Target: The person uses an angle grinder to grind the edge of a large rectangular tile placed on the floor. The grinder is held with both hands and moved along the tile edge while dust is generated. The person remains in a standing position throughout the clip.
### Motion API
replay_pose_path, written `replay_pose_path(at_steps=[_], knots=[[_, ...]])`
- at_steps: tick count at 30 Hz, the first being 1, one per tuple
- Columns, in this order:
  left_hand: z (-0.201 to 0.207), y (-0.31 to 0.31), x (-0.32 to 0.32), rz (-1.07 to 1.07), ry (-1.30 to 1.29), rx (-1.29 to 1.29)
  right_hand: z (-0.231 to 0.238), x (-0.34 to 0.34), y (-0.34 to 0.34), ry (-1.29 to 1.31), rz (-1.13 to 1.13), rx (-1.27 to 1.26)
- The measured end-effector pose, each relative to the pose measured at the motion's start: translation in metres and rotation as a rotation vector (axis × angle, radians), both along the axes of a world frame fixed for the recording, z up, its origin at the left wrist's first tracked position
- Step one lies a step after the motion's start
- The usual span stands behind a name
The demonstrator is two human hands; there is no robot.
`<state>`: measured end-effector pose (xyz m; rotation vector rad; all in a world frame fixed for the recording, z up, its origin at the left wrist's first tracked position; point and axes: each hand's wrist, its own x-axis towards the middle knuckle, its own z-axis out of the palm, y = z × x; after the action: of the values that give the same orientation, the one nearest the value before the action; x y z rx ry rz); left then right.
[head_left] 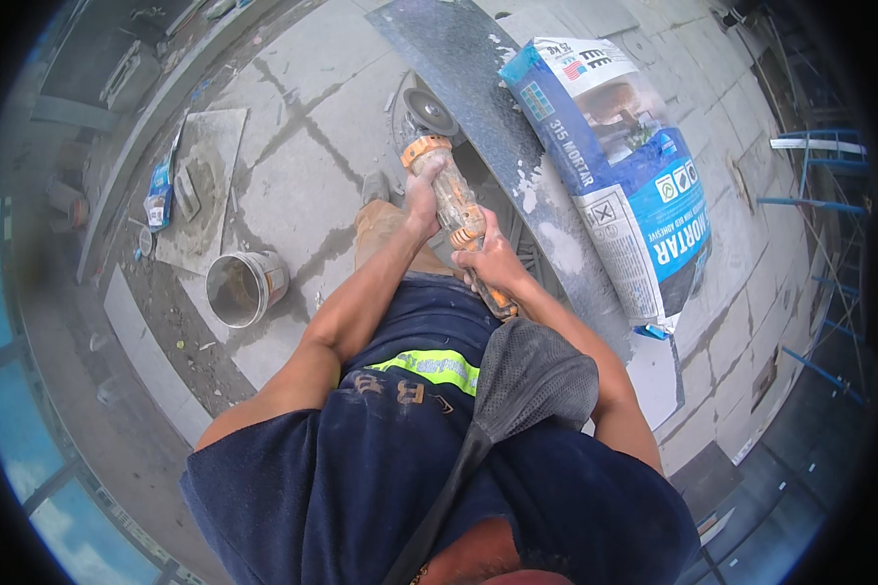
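Both hands on an angle grinder over a dark slab

I saw the left hand [421, 190] wrapped around the front of the orange angle grinder [456, 210], just behind its disc [429, 112], and the right hand [493, 261] clenched on the rear handle. The grinder sat at centre frame, its disc pointing toward 12 o'clock at the edge of a long dark slab [478, 88]. A blue-and-white mortar bag [634, 166] lay on the slab at 2 o'clock. A dirty bucket [244, 286] stood on the paved floor [293, 185] at 9 o'clock.
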<state>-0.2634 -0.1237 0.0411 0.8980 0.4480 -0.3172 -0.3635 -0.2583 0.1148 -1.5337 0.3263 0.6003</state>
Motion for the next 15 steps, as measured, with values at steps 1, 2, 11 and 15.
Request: replay_pose_path(at_steps=[1,2,11,15], knots=[[-0.001,0.001,0.005,-0.004,0.005,-0.002,-0.003,0.002,0.001,0.005,0.004,-0.017],[-0.004,0.004,0.009,-0.003,0.009,-0.026,-0.001,0.006,0.002,0.010,0.012,-0.031],[-0.023,0.033,0.071,-0.061,0.032,-0.189,0.001,0.073,0.026,0.001,0.124,-0.181],[-0.013,0.058,0.101,-0.011,-0.029,-0.211,-0.016,0.110,0.046,-0.168,0.231,-0.368]])
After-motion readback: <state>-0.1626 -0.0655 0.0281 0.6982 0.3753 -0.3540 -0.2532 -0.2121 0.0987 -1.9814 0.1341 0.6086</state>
